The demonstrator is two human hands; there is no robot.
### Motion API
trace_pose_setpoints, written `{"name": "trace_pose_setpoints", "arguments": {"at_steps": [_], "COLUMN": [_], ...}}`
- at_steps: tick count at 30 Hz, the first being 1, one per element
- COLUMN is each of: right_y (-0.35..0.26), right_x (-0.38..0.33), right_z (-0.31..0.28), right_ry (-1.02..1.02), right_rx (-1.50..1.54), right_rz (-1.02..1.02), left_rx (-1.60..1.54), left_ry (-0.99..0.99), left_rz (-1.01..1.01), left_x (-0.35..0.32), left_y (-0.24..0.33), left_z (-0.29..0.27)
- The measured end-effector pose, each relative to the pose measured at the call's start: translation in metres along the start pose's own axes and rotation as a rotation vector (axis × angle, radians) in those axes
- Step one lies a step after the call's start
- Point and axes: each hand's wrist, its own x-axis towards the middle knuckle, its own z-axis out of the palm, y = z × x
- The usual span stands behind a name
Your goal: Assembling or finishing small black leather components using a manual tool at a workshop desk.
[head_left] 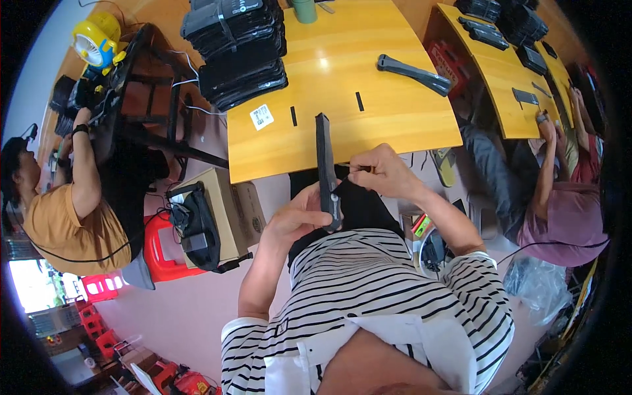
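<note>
My left hand is closed round the lower end of a long, flat black strap, which looks folded and has a small pale mark near my fingers. The strap's far end rests over or hovers just above the near edge of the yellow table; I cannot tell which. To the right of the strap, my right hand is closed in a pinch. A thin sliver shows by its fingertips, too small to name. Two short black strips lie on the tabletop beyond, beside a white printed label.
Tall stacks of black flat pieces stand at the table's far left. A bundle of dark straps lies far right, and a green cup stands at the back. A cardboard box sits left of my lap. Co-workers sit on both sides.
</note>
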Motion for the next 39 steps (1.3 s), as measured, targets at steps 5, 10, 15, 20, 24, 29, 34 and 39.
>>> {"name": "trace_pose_setpoints", "arguments": {"at_steps": [5, 10, 15, 20, 24, 29, 34, 39], "right_y": [0.009, 0.011, 0.008, 0.002, 0.011, 0.019, 0.025, 0.053], "right_x": [0.002, -0.005, -0.005, 0.003, 0.02, 0.054, 0.107, 0.144], "right_z": [0.011, 0.041, 0.06, 0.052, 0.027, -0.026, -0.099, -0.207], "right_ry": [0.162, 0.233, 0.324, 0.384, 0.501, 0.535, 0.773, 1.096], "right_rx": [-0.147, 0.306, 0.286, 0.543, 0.56, 0.512, 0.219, 0.01], "right_rz": [-0.195, -0.01, -0.096, 0.146, 0.185, 0.132, 0.038, -0.056], "left_rx": [-0.089, -0.081, -0.038, -0.253, -0.265, -0.188, -0.149, -0.074], "left_ry": [0.097, 0.22, 0.31, 0.116, 0.022, -0.051, -0.121, -0.118], "left_rz": [0.031, 0.028, 0.128, 0.166, 0.124, 0.095, 0.06, 0.046], "left_x": [0.011, 0.016, 0.02, 0.031, 0.035, 0.025, 0.009, -0.021], "left_y": [-0.006, -0.01, -0.012, -0.016, -0.015, 0.006, 0.012, -0.005], "left_z": [-0.006, 0.002, 0.006, 0.001, 0.006, 0.022, 0.028, 0.03]}}
